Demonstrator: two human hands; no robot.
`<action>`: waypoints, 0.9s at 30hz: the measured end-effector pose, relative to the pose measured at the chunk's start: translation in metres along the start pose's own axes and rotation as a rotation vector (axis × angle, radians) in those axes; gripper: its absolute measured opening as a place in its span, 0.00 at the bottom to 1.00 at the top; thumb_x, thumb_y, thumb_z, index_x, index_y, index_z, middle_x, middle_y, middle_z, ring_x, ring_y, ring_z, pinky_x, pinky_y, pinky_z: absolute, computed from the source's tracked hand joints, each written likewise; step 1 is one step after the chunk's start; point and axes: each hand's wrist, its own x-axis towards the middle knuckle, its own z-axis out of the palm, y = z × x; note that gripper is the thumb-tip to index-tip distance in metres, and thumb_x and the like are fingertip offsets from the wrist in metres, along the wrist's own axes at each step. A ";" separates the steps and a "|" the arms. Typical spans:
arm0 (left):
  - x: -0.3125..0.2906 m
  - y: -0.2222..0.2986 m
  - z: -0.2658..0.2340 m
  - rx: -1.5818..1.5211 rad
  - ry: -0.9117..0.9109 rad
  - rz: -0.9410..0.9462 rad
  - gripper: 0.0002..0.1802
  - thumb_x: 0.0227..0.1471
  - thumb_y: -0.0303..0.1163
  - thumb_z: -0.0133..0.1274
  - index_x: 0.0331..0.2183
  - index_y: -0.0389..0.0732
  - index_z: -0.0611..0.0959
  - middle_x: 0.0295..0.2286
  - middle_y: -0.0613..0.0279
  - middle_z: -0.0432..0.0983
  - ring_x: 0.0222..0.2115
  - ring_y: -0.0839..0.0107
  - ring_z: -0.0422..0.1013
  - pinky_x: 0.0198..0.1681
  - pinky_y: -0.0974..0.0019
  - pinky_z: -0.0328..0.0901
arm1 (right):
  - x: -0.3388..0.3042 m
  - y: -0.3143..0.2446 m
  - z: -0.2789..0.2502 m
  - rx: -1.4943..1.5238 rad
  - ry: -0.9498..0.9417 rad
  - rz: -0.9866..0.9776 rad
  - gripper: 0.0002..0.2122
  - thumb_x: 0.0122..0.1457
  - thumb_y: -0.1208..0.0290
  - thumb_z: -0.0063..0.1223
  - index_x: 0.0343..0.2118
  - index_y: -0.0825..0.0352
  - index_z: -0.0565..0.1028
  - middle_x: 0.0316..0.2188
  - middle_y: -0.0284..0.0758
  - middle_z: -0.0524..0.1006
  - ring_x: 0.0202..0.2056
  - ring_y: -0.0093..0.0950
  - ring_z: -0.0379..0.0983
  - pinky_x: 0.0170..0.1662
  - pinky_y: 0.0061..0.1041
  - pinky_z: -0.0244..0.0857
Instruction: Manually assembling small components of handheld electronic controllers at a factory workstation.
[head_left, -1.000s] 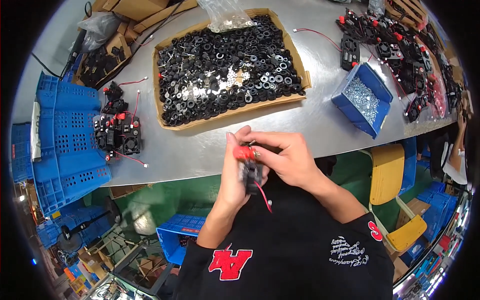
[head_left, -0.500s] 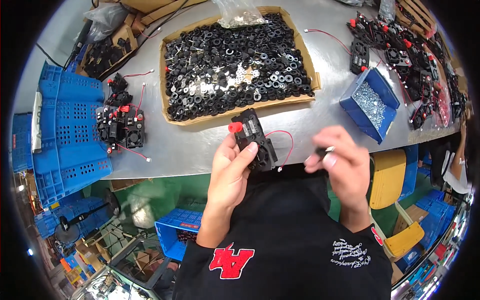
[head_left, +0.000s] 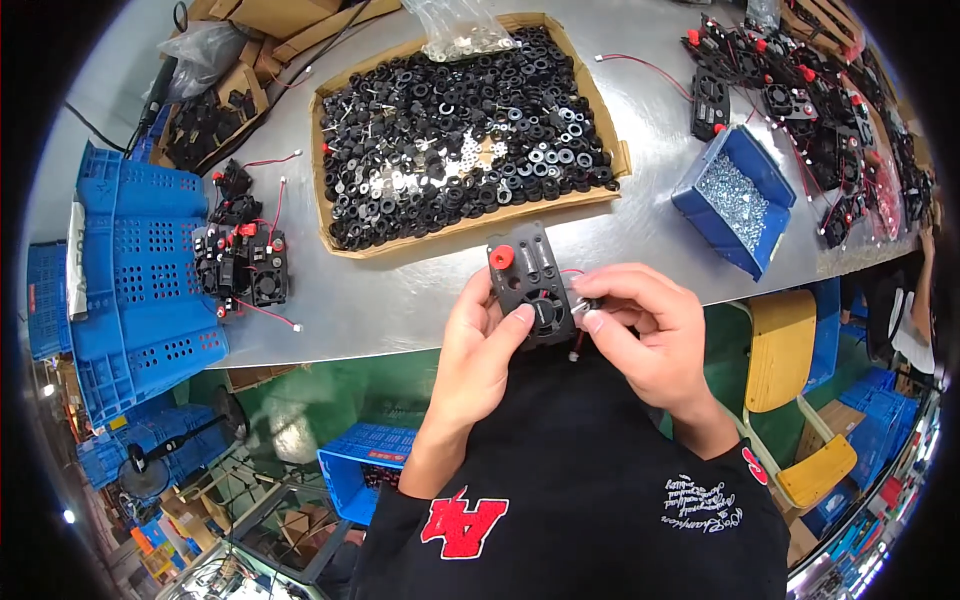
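My left hand grips a flat black fan module, its thumb lying across the lower part by the round fan. A red knob stands on the module's upper left corner. At the module's right edge, my right hand pinches a small dark part with a shiny metal end between thumb and fingertips. Whether that part touches the module cannot be made out. The module's red lead is mostly hidden behind it and my fingers. Just beyond sits a shallow cardboard tray full of black rings, knobs and metal washers.
A blue bin of small silvery screws stands to the right. Behind it lies a heap of similar modules with red wires. More modules rest on the left beside a blue perforated crate. A yellow chair stands below the table's right side.
My right hand has moved left with the small part, up to the module's edge. The module has turned to show its face more squarely, and my left hand has shifted slightly right.
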 end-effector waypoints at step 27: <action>0.003 0.008 -0.014 -0.074 -0.046 -0.182 0.22 0.47 0.19 0.48 0.47 0.31 0.71 0.40 0.59 0.75 0.40 0.71 0.72 0.48 0.68 0.65 | 0.012 0.013 -0.024 -0.294 0.238 -0.007 0.08 0.50 0.83 0.55 0.34 0.74 0.77 0.29 0.32 0.77 0.28 0.17 0.73 0.33 0.16 0.67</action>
